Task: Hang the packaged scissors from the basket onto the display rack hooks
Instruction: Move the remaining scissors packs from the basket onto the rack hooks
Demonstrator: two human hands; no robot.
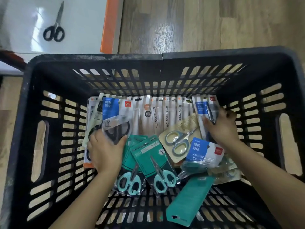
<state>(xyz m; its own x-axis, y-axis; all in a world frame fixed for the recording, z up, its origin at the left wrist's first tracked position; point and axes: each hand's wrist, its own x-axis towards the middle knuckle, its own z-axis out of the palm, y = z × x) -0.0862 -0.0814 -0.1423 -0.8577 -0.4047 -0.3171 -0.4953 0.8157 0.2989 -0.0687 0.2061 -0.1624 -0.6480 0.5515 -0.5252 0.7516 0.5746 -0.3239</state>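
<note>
At the upper left of the frame we see a loose pair of black-handled scissors (54, 31) lying on a white surface (79, 22) with an orange edge (106, 25); wooden floor (206, 22) fills the upper right. Below it a black slatted basket (97, 57) takes up most of the view, and the packaged scissors lie in a heap on its bottom.

Toward the left of the basket, our left hand (105, 151) reaches in, its grip curled around the lower end of a clear packet of black-handled scissors (116, 128), thumb on one side and fingers on the other. That packet lies over a blue-and-white pack (110, 108) at the far wall.

In the middle, white packs printed "SCISSORS" (166, 113) stand in a row against the far wall. In front of them lie two green packs with teal-handled scissors (158, 164), overlapping, and just right of those a beige pack with grey-and-cream scissors (177, 142). A plain green pack (189, 200) lies nearest the bottom of the frame.

To the right, our right hand (221, 126) grips a blue-and-white pack (204, 111) leaning at the far right corner, fingers curled over its edge. Another blue-labelled pack (201, 152) lies just below that hand.
</note>
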